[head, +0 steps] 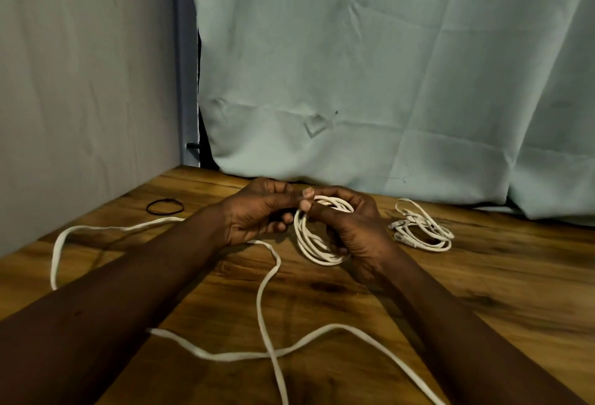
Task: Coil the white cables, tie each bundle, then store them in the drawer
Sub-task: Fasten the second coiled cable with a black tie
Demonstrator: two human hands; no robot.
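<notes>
The right hand (351,230) grips the white coil (309,243), held on edge with its long axis running near-to-far over the table (483,276). The left hand (254,214) pinches the coil's far end.

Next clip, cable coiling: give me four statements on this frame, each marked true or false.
1. The right hand grips a partly wound coil. True.
2. The black band is wrapped round that coil. False: it lies by itself on the table, far left.
3. A second bundle lies right of the hands. True.
4. The cable is fully wound. False: a long tail lies loose across the table.
</notes>
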